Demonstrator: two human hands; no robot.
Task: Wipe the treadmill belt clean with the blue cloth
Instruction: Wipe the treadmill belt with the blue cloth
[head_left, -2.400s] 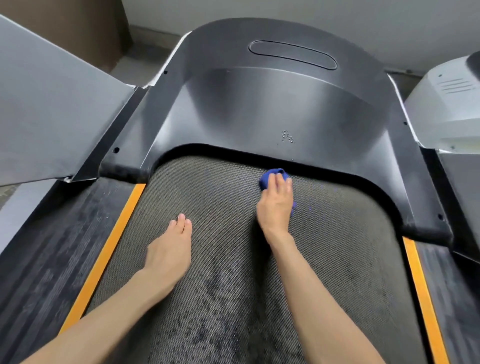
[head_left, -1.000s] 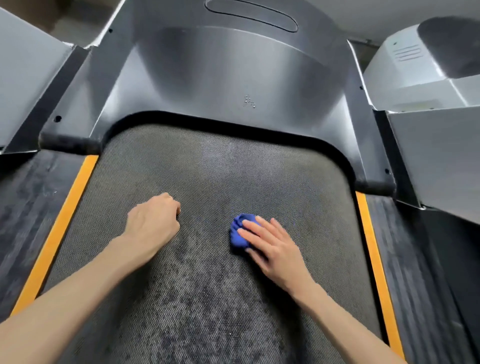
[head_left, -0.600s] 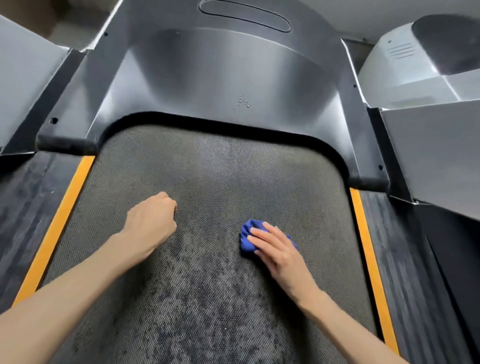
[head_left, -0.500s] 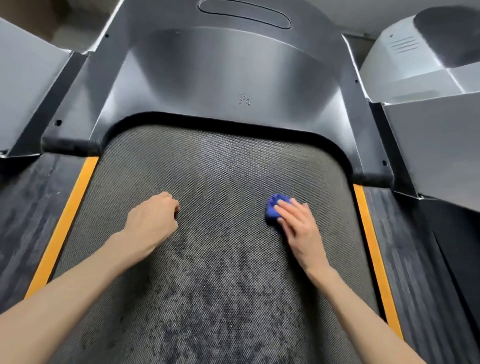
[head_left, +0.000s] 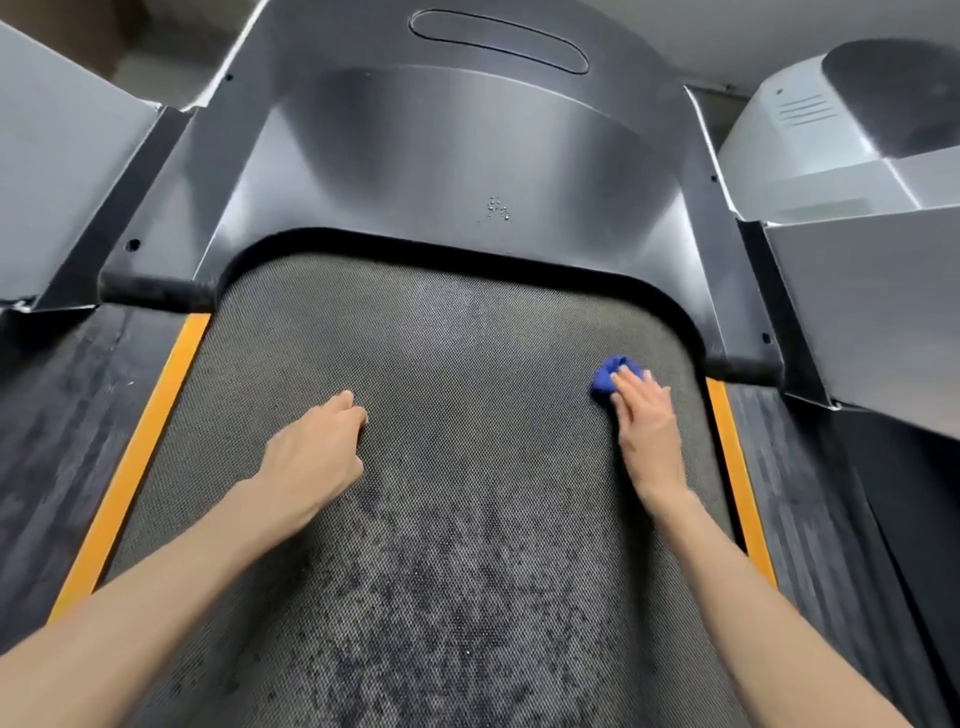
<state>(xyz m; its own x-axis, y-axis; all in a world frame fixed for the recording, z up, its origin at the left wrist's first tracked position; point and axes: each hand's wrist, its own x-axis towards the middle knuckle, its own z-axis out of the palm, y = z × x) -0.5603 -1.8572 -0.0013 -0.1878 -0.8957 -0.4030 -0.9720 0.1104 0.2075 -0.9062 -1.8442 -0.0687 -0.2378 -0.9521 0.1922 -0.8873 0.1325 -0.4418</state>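
On the far right of the treadmill belt, close to its orange edge strip and the black motor cover, the person's right grip presses flat, fingers straight, on a bunched blue cloth. The left grip, fingers curled under and holding nothing, rests mid-belt. The nearer belt is mottled with dark blotches.

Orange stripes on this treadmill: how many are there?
2. One orange stripe runs along the grey textured belt's left edge; the other along its right edge, beside the right hand pressing the crumpled blue cloth.
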